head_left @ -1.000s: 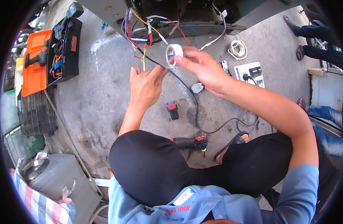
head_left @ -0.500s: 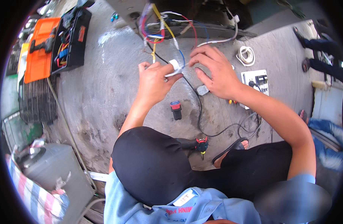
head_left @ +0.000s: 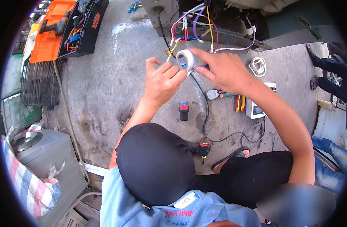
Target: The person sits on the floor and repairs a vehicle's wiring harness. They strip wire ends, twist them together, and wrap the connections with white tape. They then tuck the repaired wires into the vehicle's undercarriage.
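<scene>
Holding a white tape roll [head_left: 186,59] in pinched fingers, the right hand [head_left: 222,70] steadies it below the coloured wires [head_left: 194,28]. Left hand [head_left: 164,78] pinches the loose end; peeling seems underway, and wrapping would need steady tension.

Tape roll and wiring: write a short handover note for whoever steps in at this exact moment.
Right hand holds the white tape roll by its rim. Left hand pinches at the roll's lower edge, apparently the loose end. Both are raised just below the coloured wire bundle hanging from the opened unit. Pliers and a small red-and-black tool lie on the concrete floor. No tape visible on the wires yet; wrapping appears still to do.
</scene>
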A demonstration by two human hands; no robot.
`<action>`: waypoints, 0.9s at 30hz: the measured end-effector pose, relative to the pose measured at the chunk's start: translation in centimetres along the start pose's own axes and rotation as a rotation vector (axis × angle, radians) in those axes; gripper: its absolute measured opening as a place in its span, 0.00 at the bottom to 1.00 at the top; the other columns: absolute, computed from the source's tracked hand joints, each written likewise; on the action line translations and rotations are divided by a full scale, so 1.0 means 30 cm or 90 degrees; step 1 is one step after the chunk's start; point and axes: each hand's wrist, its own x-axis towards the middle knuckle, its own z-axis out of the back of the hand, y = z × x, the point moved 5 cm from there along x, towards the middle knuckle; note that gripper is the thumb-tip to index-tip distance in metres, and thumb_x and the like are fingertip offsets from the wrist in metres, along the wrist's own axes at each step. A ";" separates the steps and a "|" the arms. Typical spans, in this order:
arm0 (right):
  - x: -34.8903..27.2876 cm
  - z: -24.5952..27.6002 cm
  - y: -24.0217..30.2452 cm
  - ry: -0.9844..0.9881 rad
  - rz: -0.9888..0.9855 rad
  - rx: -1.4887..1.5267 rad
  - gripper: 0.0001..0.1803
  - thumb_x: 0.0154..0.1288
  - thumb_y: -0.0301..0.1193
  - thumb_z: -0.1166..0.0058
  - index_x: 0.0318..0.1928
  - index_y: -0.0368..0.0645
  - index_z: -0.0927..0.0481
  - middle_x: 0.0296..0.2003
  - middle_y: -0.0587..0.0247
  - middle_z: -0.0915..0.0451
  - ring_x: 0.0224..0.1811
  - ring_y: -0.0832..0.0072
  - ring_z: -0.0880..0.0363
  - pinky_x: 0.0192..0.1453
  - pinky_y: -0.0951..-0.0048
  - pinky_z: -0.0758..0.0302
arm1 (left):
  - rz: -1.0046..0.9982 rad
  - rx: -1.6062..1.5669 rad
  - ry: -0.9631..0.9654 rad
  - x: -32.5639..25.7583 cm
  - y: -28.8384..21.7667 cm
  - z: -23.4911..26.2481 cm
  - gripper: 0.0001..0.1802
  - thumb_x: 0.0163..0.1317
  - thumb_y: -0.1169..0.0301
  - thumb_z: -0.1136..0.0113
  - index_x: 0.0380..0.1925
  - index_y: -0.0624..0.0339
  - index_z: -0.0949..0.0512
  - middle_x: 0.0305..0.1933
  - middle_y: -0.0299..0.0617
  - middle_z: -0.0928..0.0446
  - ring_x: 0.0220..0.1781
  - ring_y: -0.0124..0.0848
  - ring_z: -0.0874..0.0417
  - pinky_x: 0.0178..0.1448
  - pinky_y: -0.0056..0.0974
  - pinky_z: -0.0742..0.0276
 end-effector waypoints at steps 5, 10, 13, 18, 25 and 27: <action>0.000 0.022 -0.007 -0.056 -0.002 0.262 0.29 0.72 0.44 0.38 0.69 0.54 0.29 0.39 0.57 0.11 0.41 0.52 0.13 0.47 0.52 0.19 | -0.035 0.009 -0.113 0.028 0.030 -0.014 0.10 0.48 0.68 0.30 0.23 0.43 0.25 0.25 0.26 0.32 0.33 0.27 0.26 0.53 0.47 0.36; -0.004 0.006 0.049 -0.285 0.172 0.068 0.25 0.71 0.38 0.36 0.64 0.50 0.28 0.42 0.61 0.12 0.30 0.64 0.14 0.37 0.63 0.20 | 0.089 -0.073 -0.097 -0.028 0.032 -0.071 0.12 0.45 0.68 0.25 0.25 0.46 0.22 0.26 0.28 0.28 0.35 0.30 0.23 0.53 0.46 0.36; 0.012 -0.044 0.048 -0.171 0.078 0.186 0.19 0.71 0.33 0.37 0.58 0.48 0.27 0.48 0.62 0.14 0.36 0.63 0.12 0.39 0.62 0.20 | 0.255 -0.251 -0.041 -0.075 0.029 -0.121 0.10 0.50 0.71 0.25 0.30 0.52 0.18 0.27 0.31 0.22 0.36 0.34 0.22 0.53 0.47 0.36; -0.026 -0.126 0.056 -0.287 0.238 0.084 0.14 0.60 0.26 0.35 0.47 0.48 0.21 0.46 0.66 0.15 0.35 0.67 0.14 0.38 0.64 0.20 | 0.388 -0.453 0.148 -0.063 0.059 -0.108 0.26 0.54 0.70 0.24 0.55 0.55 0.20 0.48 0.45 0.17 0.50 0.41 0.18 0.64 0.48 0.30; -0.067 -0.198 0.041 -0.389 0.494 -0.210 0.10 0.55 0.33 0.38 0.38 0.57 0.21 0.50 0.79 0.19 0.40 0.77 0.20 0.41 0.73 0.24 | 0.512 -0.760 0.202 -0.130 0.063 -0.110 0.20 0.71 0.62 0.34 0.55 0.62 0.22 0.47 0.45 0.16 0.54 0.31 0.16 0.61 0.40 0.24; -0.058 -0.192 0.006 -0.398 0.466 -0.148 0.15 0.57 0.34 0.37 0.47 0.55 0.20 0.58 0.75 0.20 0.42 0.76 0.19 0.45 0.72 0.23 | 0.579 -0.663 0.135 -0.120 0.063 -0.104 0.13 0.76 0.64 0.40 0.46 0.65 0.20 0.35 0.46 0.15 0.42 0.31 0.14 0.51 0.40 0.21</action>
